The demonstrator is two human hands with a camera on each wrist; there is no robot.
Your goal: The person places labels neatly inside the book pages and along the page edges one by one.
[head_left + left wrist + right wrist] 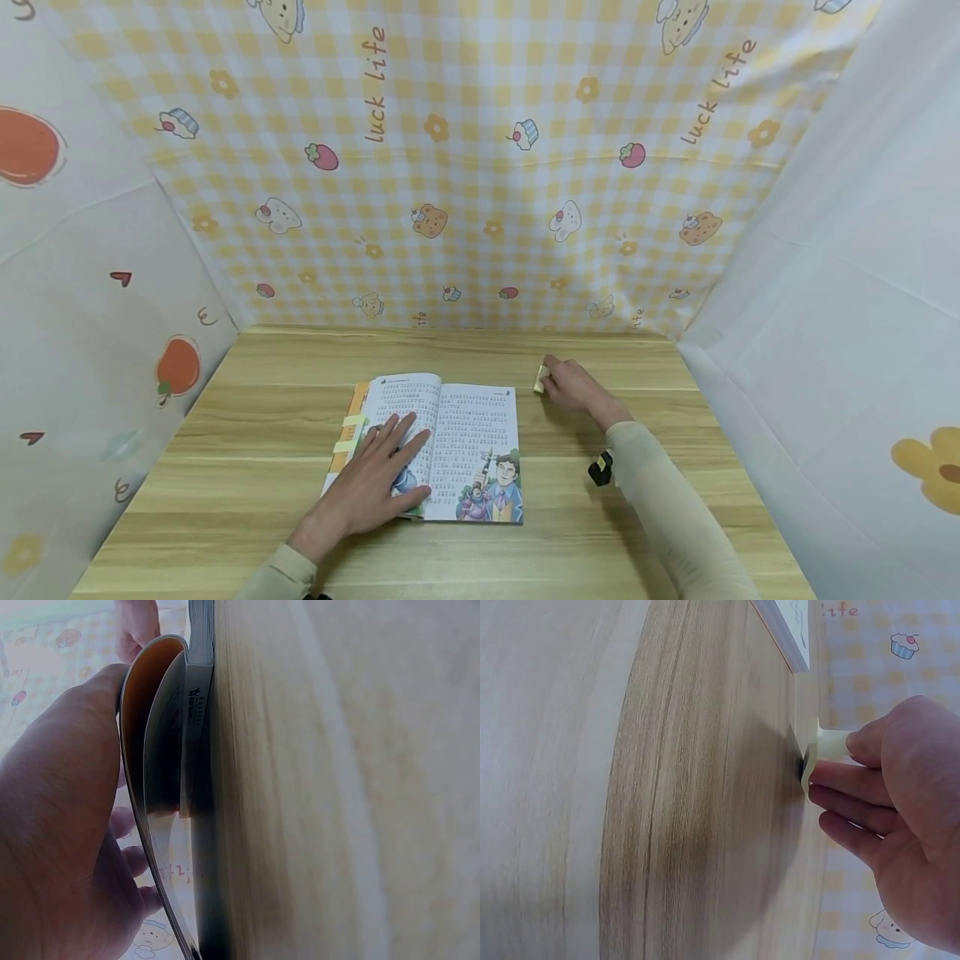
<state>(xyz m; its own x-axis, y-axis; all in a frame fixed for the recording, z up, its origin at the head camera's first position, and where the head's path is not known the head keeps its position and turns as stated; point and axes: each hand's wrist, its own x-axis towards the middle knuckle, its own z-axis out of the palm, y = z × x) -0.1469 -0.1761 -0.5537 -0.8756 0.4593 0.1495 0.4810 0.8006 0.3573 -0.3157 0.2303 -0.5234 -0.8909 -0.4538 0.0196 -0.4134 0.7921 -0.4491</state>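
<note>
An open book (pixel 476 425) with printed text and coloured pictures lies on the table. My left hand (pixel 378 479) rests on its left page, fingers spread; in the left wrist view that hand (pixel 67 802) lies against the bent-up pages (pixel 161 712) near the spine. To the right of the book, my right hand (pixel 573 387) pinches a pale yellow sticky note (pixel 540 379). In the right wrist view, thumb and fingers of that hand (pixel 900 795) grip the sticky note (pixel 832 745), whose lower end curves down at the tabletop.
Pale yellow-green sticky tabs (pixel 354 420) stick out from the book's left edge. The wooden table (pixel 225 467) meets a checked yellow curtain (pixel 480 208) at the back, with white cloth (pixel 847 333) at both sides.
</note>
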